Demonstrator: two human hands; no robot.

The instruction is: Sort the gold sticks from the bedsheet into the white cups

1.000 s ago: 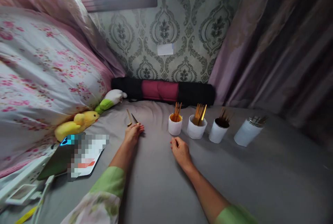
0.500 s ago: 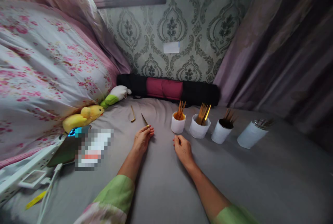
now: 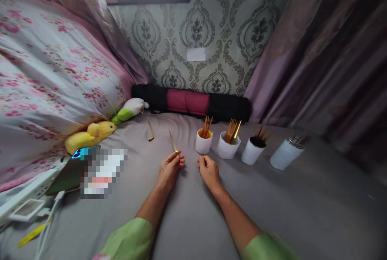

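Observation:
My left hand (image 3: pixel 169 168) pinches a thin golden piece of cutlery (image 3: pixel 173 143) by its lower end, its tip pointing up and away. My right hand (image 3: pixel 208 170) rests on the grey sheet (image 3: pixel 187 219) just right of it, fingers curled, nothing visible in them. A second golden piece (image 3: pixel 150 131) lies on the sheet further back left. Behind my right hand stands a row of white cups: the first (image 3: pixel 203 142) holds copper-coloured sticks, the second (image 3: pixel 228 146) golden ones, the third (image 3: pixel 252 150) dark ones, the fourth (image 3: pixel 284 154) silver ones.
A floral duvet (image 3: pixel 45 78) is piled at the left, with a yellow plush toy (image 3: pixel 87 135) and a green-and-white one (image 3: pixel 129 109) at its foot. A black and red roll (image 3: pixel 190 102) lies along the wall. A phone (image 3: pixel 69 175) and cables sit at the near left.
My left hand lifted one golden piece off the sheet and drew it back and to the right, toward my right hand. The other golden piece stayed where it lay.

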